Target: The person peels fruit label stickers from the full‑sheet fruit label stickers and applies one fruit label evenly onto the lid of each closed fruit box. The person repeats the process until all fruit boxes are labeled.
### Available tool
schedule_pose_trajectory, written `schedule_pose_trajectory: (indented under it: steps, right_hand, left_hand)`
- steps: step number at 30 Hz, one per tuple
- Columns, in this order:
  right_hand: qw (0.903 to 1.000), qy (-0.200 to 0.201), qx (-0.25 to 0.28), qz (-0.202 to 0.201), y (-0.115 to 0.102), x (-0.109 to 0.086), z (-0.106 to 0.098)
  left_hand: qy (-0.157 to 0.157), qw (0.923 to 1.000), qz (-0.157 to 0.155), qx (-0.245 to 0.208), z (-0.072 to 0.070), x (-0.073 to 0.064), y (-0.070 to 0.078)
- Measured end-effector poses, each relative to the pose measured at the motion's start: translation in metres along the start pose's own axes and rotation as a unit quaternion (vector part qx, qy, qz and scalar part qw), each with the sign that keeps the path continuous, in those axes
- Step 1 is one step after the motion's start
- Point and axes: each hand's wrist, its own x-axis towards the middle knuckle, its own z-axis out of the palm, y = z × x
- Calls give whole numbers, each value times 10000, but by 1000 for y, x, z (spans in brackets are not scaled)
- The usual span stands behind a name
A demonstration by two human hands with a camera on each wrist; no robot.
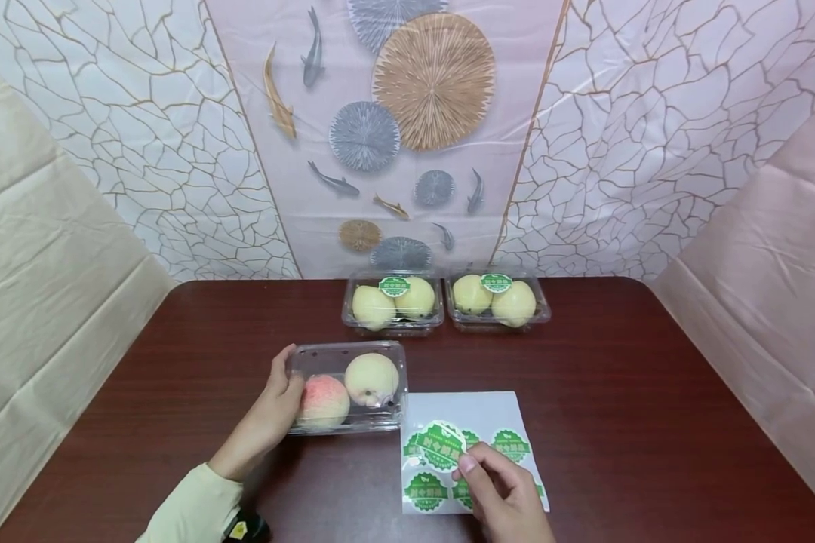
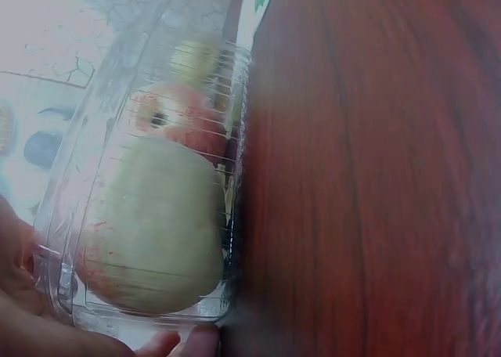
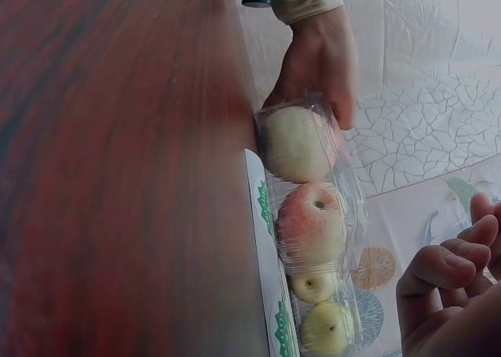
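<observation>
In the head view, my left hand (image 1: 275, 403) grips the left end of a clear plastic clamshell box (image 1: 322, 360). Inside it lie two peaches, one with a red blush (image 1: 322, 402) and one paler (image 1: 372, 379). The left wrist view has that hand's fingers (image 2: 160, 344) at the near end of the box. My right hand (image 1: 502, 490) pinches a round green-and-white sticker (image 1: 441, 445) by its lower right edge between thumb and finger. Under the sticker is a white sheet (image 1: 462, 407) bearing several similar green labels, its left edge right beside the box.
Two more clear boxes, a left one (image 1: 360, 279) and a right one (image 1: 533, 290), stand at the table's back edge. Each holds two pale yellow fruits and has a green label on its lid. A patterned cloth (image 1: 244, 188) hangs behind the dark red wooden table (image 1: 618, 392).
</observation>
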Motion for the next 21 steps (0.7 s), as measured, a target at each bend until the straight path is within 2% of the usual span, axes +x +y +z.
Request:
schedule_pose_trajectory:
  steps: [5,12,17,19,21]
  right_hand:
    - [9999,-139,-14,12,0,0,-2]
    - [9993,-283,243,-50,3,1,-2]
    - [9995,-138,300,4,5,3,-1]
    - [9994,-141,326,5,4,3,-2]
    - [9992,-189,349,37,3,4,-3]
  left_hand:
    - [-73,9991,-351,-232,5,0,2]
    - [-282,9954,-536,-740,12,-7,7]
    - [-252,9981,-479,-303,17,-11,6]
    - [-288,9981,-441,-304,19,-12,4]
    - [-335,9972,-424,-517,20,-13,4]
